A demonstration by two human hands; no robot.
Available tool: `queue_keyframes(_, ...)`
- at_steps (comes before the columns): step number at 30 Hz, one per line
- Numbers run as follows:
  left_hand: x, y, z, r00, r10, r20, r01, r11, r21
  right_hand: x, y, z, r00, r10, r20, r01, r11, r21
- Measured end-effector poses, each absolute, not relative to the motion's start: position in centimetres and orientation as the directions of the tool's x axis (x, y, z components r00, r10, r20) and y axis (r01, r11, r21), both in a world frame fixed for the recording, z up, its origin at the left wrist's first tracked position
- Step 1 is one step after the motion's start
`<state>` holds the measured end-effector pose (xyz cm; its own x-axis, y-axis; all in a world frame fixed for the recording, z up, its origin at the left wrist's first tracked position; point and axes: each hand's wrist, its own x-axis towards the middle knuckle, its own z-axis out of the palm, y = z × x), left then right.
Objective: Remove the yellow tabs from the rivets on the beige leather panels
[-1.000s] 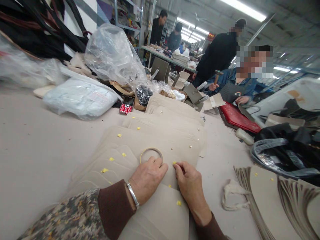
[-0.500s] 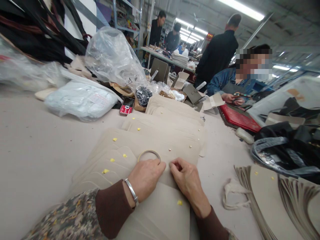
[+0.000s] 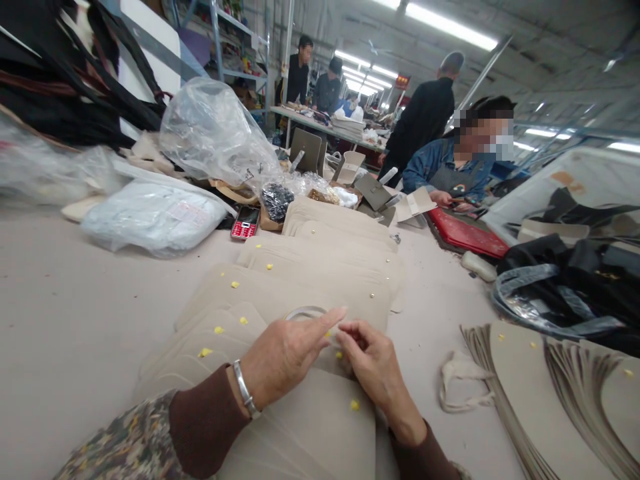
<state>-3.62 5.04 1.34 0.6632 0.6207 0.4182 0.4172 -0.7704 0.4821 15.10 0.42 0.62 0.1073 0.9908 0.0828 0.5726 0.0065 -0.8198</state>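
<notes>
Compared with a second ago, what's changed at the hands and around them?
The left hand has straightened its index finger toward the right hand, whose fingers remain curled in. The ring-shaped roll is now more hidden behind the left hand; no letting go is clear. Farther off, the co-worker's hand, earlier raised with a hammer, is down by the red pad. The phone and beige panels stayed put.

Ceiling tubes (image 3: 451,27) bright; shadows soft (edges stretched).
</notes>
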Motion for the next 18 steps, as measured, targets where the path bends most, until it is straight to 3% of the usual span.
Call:
queue_keyframes(3,-3.5,4.6,1.3,0.663,0.635,0.396,0.463,-0.764,0.45,14.9,0.0,1.1,0.025,0.971,0.236,0.474,0.196,-0.858)
queue_keyframes(8,-3.3,4.3,1.3,0.677,0.614,0.406,0.457,-0.783,0.422,14.5,-0.1,1.7,-0.159,0.88,0.448,0.578,0.451,-0.68)
queue_keyframes(14,-3.0,4.3,2.8,0.716,0.644,0.269,0.491,-0.738,0.463,14.2,0.2,1.7,-0.128,0.829,0.544,0.737,0.446,-0.507)
queue_keyframes(18,-2.6,4.9,4.8,0.709,0.678,0.195,0.545,-0.702,0.459,14.3,0.3,2.4,-0.064,0.832,0.551,0.766,0.394,-0.507)
